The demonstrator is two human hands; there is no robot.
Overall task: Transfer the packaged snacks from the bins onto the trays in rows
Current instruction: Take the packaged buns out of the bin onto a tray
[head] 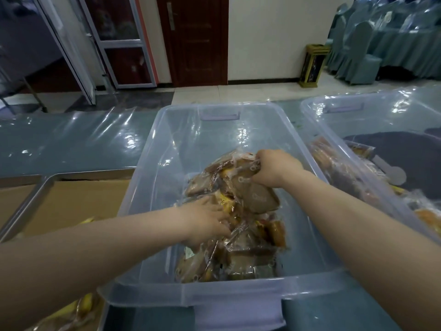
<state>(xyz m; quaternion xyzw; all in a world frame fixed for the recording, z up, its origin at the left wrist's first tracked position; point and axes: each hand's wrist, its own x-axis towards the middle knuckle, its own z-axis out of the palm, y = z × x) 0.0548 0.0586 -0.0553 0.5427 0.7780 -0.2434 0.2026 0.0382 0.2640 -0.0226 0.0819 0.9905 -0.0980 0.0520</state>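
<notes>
Right hand (272,168) and left hand (207,220) grip wrapped snacks (253,201) (print unreadable) in the bin (152,163).

Pale tiled floor (250,91), white wall (274,37) with dark wooden door (193,39), glass-panelled doors (124,44) at left, gold bin (313,65), teal-covered chairs (362,51) at far right.

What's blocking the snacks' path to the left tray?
Only the clear bin's left wall, which stands between the snack packets and the tray. The left hand and right hand both grip packets, so lifting over the wall should clear it.
</notes>
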